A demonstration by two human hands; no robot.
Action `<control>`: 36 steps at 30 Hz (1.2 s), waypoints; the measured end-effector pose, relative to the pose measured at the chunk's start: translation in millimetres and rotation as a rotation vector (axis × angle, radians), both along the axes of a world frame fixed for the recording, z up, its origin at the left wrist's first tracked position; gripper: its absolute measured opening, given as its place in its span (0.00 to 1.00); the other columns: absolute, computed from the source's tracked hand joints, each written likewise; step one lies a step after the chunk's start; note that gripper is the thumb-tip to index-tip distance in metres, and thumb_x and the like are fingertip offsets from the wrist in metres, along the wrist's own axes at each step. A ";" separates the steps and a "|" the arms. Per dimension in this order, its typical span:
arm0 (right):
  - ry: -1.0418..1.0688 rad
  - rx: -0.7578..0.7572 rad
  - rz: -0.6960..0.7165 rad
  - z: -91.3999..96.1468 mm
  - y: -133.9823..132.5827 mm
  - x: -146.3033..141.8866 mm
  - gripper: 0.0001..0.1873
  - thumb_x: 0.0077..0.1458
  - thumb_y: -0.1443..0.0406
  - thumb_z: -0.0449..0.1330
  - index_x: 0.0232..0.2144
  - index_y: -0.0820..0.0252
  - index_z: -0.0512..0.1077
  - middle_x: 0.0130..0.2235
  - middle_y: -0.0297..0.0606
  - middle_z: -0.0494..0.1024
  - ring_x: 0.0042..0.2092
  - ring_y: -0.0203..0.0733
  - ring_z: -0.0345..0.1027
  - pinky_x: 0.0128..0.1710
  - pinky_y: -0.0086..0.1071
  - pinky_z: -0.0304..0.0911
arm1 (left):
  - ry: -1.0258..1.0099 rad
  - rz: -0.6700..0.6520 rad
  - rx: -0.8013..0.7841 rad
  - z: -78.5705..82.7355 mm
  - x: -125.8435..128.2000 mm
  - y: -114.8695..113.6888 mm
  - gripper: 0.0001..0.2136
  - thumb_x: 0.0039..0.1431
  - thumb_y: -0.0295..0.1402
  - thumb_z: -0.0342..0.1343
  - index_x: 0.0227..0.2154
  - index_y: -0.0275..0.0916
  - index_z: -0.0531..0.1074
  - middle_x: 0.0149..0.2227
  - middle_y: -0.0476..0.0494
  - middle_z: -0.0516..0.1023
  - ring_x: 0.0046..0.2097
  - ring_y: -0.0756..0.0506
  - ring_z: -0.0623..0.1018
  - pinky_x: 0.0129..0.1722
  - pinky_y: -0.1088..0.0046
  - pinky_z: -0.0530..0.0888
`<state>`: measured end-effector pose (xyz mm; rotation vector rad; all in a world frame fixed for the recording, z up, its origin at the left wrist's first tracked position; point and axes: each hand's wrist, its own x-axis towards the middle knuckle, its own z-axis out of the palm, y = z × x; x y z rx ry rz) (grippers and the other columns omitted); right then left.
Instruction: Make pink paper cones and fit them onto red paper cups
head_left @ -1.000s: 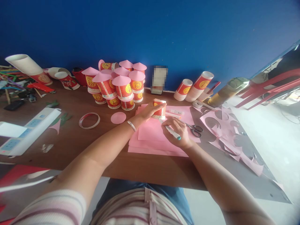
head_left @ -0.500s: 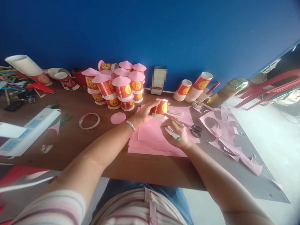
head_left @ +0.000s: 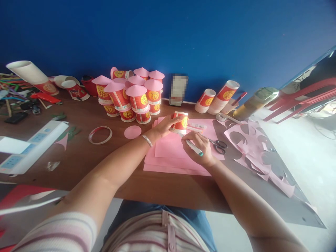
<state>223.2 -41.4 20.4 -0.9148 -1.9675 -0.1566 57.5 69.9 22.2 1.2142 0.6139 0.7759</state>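
Observation:
My left hand point(head_left: 163, 127) grips a red paper cup point(head_left: 180, 122) with a gold emblem, tilted, just above a stack of pink paper sheets point(head_left: 170, 154). My right hand point(head_left: 197, 147) is closed on a white pen with a teal cap point(head_left: 194, 148), its tip close to the cup's lower rim over the pink paper. A cut pink paper circle point(head_left: 132, 132) lies on the brown table point(head_left: 86, 157) left of the sheets. Scissors point(head_left: 219, 144) rest on the paper just right of my right hand.
A pile of red cups with pink cone lids point(head_left: 131, 94) stands behind. A tape ring point(head_left: 100, 135) and a white power strip point(head_left: 31, 147) lie at left. More cup stacks point(head_left: 220, 96), a tape roll point(head_left: 222, 117) and pink paper offcuts point(head_left: 257, 154) sit at right.
My left hand lifted the cup off the paper and tilted it, turning the gold emblem into view. My right hand stayed in place with the pen.

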 end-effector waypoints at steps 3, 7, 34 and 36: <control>-0.007 -0.008 0.013 -0.7 0.1 0.0 0.08 0.64 0.72 0.59 0.37 0.53 0.70 0.30 0.32 0.79 0.29 0.38 0.73 0.30 0.32 0.68 | -0.045 -0.004 -0.043 -2.8 0.8 0.6 0.24 0.53 0.53 0.71 0.41 0.37 0.78 0.39 0.44 0.79 0.43 0.44 0.78 0.44 0.66 0.72; 0.000 -0.041 0.045 1.4 -0.3 -0.2 0.08 0.65 0.73 0.59 0.38 0.54 0.70 0.31 0.33 0.79 0.29 0.37 0.72 0.31 0.32 0.67 | -0.027 -0.028 -0.015 -7.6 1.0 2.0 0.22 0.56 0.52 0.69 0.40 0.38 0.77 0.36 0.47 0.78 0.39 0.47 0.76 0.40 0.68 0.70; -0.001 -0.012 -0.037 6.4 1.0 4.0 0.09 0.62 0.74 0.57 0.35 0.53 0.69 0.29 0.31 0.77 0.28 0.37 0.70 0.29 0.32 0.64 | 0.061 0.009 0.094 13.2 -6.9 -9.1 0.23 0.53 0.54 0.68 0.38 0.38 0.78 0.39 0.42 0.79 0.42 0.44 0.78 0.43 0.67 0.74; 0.000 -0.021 -0.032 6.2 0.9 4.1 0.09 0.63 0.73 0.57 0.35 0.53 0.69 0.30 0.31 0.77 0.29 0.38 0.71 0.29 0.32 0.64 | 0.061 0.006 0.088 12.5 -7.4 -9.0 0.23 0.53 0.54 0.69 0.38 0.38 0.79 0.38 0.42 0.79 0.41 0.44 0.78 0.42 0.67 0.74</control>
